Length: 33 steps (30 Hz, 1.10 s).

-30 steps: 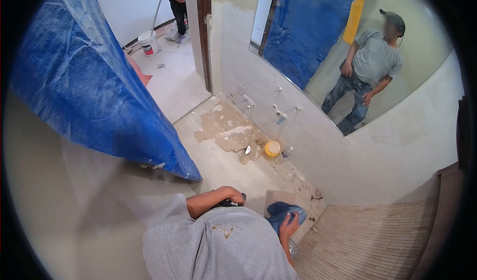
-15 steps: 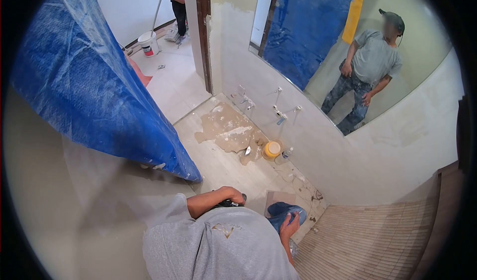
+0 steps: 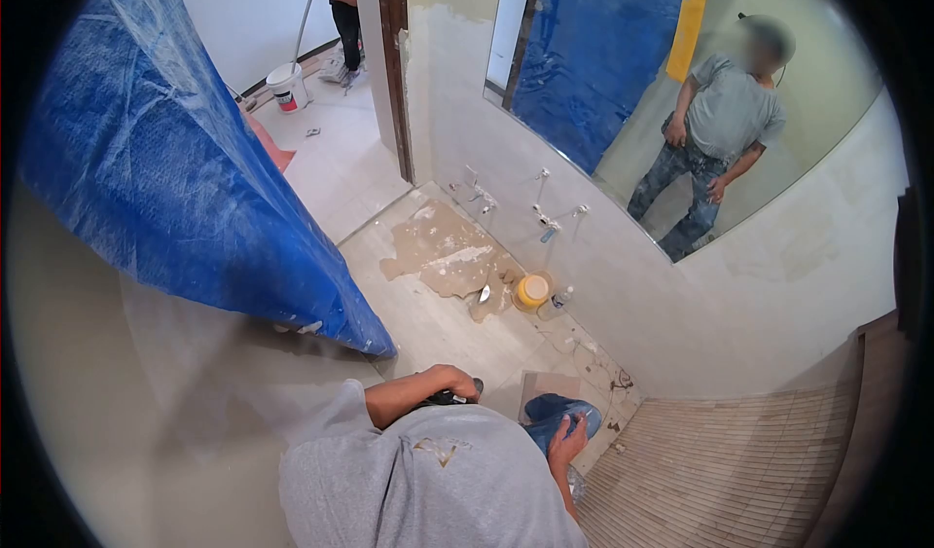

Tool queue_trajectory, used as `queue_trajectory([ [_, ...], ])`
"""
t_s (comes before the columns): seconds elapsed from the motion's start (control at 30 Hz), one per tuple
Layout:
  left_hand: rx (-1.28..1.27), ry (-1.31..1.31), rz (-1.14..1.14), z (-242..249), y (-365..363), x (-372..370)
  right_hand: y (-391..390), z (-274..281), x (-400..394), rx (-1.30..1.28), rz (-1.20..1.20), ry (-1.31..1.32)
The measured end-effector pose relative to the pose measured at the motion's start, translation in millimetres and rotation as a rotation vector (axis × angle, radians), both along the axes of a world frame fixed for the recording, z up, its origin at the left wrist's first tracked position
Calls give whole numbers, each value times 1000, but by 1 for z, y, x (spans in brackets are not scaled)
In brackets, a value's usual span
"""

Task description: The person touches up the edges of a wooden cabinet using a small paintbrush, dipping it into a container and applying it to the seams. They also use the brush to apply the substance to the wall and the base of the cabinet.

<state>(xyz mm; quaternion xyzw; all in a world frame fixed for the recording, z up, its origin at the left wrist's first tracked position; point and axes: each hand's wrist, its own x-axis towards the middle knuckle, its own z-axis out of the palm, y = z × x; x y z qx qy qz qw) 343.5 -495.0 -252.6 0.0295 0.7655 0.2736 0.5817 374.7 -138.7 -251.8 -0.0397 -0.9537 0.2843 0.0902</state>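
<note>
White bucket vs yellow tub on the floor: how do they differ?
The white bucket stands past the doorway by another person's feet; the yellow tub sits at the foot of the wall under the mirror. The white bucket looks taller, with a red label; the yellow tub is squat and plain. The yellow tub sits beside a tan patch of floor; the white bucket is on pale floor. Both are round and upright.
</note>
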Motion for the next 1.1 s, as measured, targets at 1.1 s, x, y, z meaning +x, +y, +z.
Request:
queue_trajectory([
  [1.1, -30, 37, 20, -4, -1, 0, -3, 6, 0, -46, -14, -24],
])
